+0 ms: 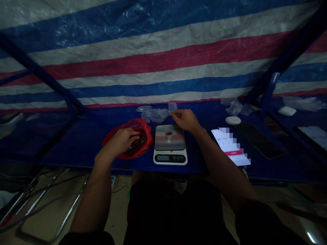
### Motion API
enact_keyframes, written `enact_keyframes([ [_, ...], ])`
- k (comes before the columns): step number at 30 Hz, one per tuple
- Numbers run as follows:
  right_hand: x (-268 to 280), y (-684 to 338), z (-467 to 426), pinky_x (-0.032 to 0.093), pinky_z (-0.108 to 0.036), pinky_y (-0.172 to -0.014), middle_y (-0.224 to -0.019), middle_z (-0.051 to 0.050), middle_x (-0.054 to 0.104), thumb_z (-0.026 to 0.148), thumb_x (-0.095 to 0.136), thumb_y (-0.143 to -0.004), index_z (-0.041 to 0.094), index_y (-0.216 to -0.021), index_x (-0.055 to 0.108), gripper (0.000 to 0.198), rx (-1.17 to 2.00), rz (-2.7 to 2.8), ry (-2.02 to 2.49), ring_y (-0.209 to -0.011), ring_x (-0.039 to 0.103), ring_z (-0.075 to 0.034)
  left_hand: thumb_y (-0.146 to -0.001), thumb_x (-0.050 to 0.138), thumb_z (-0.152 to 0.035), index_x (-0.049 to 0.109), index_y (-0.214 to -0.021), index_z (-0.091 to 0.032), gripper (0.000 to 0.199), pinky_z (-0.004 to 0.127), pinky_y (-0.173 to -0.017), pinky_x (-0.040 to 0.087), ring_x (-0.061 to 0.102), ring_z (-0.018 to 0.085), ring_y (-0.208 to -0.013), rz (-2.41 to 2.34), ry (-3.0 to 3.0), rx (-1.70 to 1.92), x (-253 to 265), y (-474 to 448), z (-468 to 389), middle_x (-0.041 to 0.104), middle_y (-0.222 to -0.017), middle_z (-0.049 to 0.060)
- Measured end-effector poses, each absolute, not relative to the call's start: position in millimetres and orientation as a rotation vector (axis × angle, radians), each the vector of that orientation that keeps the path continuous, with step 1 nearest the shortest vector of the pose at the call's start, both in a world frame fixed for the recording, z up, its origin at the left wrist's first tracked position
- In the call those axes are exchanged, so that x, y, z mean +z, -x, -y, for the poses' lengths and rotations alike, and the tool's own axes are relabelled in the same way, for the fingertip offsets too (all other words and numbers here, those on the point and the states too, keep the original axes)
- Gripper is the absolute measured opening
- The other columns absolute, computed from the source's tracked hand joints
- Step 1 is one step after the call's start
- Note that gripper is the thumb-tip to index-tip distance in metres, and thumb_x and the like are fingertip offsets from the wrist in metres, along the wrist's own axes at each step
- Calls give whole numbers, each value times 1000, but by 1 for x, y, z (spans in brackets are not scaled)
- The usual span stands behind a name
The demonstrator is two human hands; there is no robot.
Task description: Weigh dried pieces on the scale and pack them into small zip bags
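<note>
1. The small brown pieces [141, 140] lie in an open red plastic bag [149, 137], left of centre in the frame; dim light and the hand over them make their exact kind hard to tell. They look dark, reddish-brown and loosely heaped, with the thin, crinkled bag bunched around them.
2. The left hand [125, 140] reaches into the bag, its fingers loosely curled at the pieces; whether they grip any cannot be told.
3. Beside the bag, at the centre of the frame, a small pale cup [168, 137] stands upright on a kitchen scale [160, 142], with a little brown matter inside. The scale's display is too faint to read surely.
4. Above the scale, the right hand [187, 119] has its fingers drawn narrow near a clear plastic cup [172, 107]; I cannot tell whether they hold anything.
5. Crumpled clear plastic [156, 115] lies behind, its outlines blurred together.
6. Right of centre on the blue desk [84, 136] lies a lit phone [221, 137], its screen partly pixelated.
</note>
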State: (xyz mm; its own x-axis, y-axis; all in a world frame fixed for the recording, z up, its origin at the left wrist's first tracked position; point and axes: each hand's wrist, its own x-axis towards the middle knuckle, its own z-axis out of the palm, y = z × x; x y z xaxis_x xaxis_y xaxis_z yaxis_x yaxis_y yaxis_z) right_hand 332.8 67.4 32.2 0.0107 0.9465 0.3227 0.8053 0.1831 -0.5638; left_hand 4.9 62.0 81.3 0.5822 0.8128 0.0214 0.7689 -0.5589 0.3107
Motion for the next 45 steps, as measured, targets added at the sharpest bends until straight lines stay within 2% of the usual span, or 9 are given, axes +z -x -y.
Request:
enact_keyframes([
  [3,32,-332,-68,27,-32,-61,-72,-5,71,43,55,-102,17,-91,82,40,280,1825,1658,-60,53,-16,-96,52,-35,85,-117,-22,41,42,-103,58,77,32,-112,-1324,-2568,218,81,-4,-62,81,-123,11],
  [8,32,-332,-67,26,-32,-61,-71,-5,71,43,55,-102,18,-87,81,39,286,1829,1644,-58,50,-15,-89,64,-34,86,-102,-29,26,36,-94,61,80,28,-99,-1322,-2486,272,86,0,-66,85,-109,4],
  [11,32,-333,-67,27,-32,-62,-70,-5,71,43,55,-102,19,-86,80,39,299,1823,1640,-58,51,-15,-89,67,-34,86,-100,-29,23,36,-89,62,81,27,-94,-1306,-2432,292,95,1,-63,86,-105,3],
  [20,33,-331,-67,27,-31,-62,-72,-5,73,43,54,-103,19,-85,80,39,283,1845,1646,-61,54,-16,-97,65,-29,85,-109,-27,23,36,-97,60,80,24,-101,-953,-2539,436,131,-64,-48,85,-110,2],
  [26,34,-332,-67,27,-30,-61,-68,-3,71,46,53,-104,19,-85,79,42,282,1842,1658,-59,53,-15,-95,63,-11,85,-103,-26,28,36,-90,60,80,25,-99,-719,-2606,355,120,-115,-58,85,-107,5],
  [37,38,-332,-65,26,-30,-61,-69,-3,71,43,54,-104,20,-82,78,40,289,1842,1666,-59,52,-15,-89,66,-8,84,-102,-25,28,31,-75,57,80,25,-88,-737,-2554,263,112,-123,-65,85,-96,6],
  [45,38,-332,-66,26,-30,-61,-76,-6,76,42,53,-105,19,-87,80,39,268,1853,1673,-62,56,-15,-87,72,-7,79,-117,-23,35,33,-86,58,80,26,-99,-820,-2476,161,117,-127,-70,84,-101,6],
])
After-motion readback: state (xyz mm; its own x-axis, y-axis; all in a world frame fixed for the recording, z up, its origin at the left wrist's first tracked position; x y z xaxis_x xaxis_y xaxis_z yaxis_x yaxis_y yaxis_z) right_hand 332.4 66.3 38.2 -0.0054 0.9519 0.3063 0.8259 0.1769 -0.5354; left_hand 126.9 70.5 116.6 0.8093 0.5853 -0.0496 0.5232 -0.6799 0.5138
